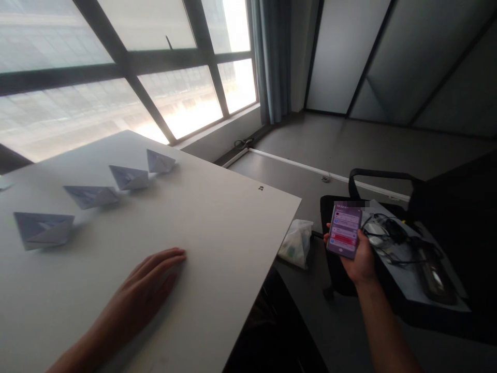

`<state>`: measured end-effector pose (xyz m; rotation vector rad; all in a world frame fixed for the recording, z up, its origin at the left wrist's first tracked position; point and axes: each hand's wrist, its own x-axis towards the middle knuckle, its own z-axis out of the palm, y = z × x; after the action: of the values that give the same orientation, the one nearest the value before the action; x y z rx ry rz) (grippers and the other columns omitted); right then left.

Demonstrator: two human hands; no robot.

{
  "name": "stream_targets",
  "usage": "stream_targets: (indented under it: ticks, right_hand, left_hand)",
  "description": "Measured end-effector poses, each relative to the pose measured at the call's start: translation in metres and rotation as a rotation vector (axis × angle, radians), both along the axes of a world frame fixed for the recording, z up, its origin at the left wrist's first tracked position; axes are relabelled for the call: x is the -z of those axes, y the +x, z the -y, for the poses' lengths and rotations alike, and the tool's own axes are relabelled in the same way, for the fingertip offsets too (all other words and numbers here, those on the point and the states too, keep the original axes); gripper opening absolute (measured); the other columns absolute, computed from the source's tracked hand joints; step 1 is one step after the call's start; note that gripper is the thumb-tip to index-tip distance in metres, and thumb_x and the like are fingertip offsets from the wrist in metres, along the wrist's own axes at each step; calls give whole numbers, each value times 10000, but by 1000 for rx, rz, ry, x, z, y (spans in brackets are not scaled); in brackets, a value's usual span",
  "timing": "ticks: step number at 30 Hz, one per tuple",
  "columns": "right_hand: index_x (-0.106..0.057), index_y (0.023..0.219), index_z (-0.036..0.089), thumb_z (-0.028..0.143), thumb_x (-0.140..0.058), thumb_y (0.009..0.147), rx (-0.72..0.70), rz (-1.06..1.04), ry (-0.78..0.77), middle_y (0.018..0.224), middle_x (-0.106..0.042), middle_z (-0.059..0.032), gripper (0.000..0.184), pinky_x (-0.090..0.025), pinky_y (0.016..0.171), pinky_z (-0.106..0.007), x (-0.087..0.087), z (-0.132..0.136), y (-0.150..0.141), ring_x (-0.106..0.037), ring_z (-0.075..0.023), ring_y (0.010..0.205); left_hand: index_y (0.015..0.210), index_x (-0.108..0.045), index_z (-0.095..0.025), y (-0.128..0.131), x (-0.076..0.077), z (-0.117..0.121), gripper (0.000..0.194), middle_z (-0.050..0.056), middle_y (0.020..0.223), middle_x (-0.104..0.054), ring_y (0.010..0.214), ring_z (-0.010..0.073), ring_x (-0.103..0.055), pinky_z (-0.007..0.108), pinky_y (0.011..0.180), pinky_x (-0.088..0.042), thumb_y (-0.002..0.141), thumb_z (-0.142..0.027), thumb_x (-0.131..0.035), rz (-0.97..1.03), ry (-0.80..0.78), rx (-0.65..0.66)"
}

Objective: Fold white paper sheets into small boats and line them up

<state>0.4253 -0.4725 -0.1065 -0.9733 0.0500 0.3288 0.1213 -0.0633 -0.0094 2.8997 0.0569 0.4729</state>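
Observation:
My left hand rests on its side on the white table, fingers stretched out and holding nothing. Beyond the table's right edge, my right hand is closed around a smartphone. The phone's lit purple screen faces up toward me and shows several lines too small to read. Several folded white paper boats stand in a slanting row on the table's left side. The nearest paper boat is at the far left, and the farthest paper boat stands toward the back corner.
A black office chair at the right bears cables, papers and a dark object. A plastic bag lies on the floor by the table's right edge. Windows, a blue curtain and a white floor strip lie behind.

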Motion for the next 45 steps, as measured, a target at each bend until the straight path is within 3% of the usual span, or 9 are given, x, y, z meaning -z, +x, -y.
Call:
stream_targets:
  ticks: [20,40,45]
  right_hand:
    - [-632,1239,216,458,-516,870,-56,7,2,1152,-717,-103,455,-555,858,-503,-6,2,-4,-711,-297,915]
    - [-620,1247,232,337,-616,840,-22,38,-53,1143,-723,-98,420,-580,801,-466,-12,0,-10,-720,-283,884]
    - [-627,1232,218,380,-562,848,-36,11,-24,1147,-721,-96,423,-581,814,-485,-12,0,-9,-712,-301,936]
  left_hand:
    - [1286,-565,-287,0,1,0,348,56,1329,-591,1190,232,-602,336,1042,-473,943,-336,-530,-3,-6,12]
    - [1285,-565,-295,0,2,-1,350,57,1317,-607,1178,233,-614,331,1025,-487,943,-358,-520,-3,3,7]
    - [1294,-554,-297,0,3,-1,353,54,1334,-588,1200,229,-595,337,1046,-467,944,-335,-526,-6,-1,6]
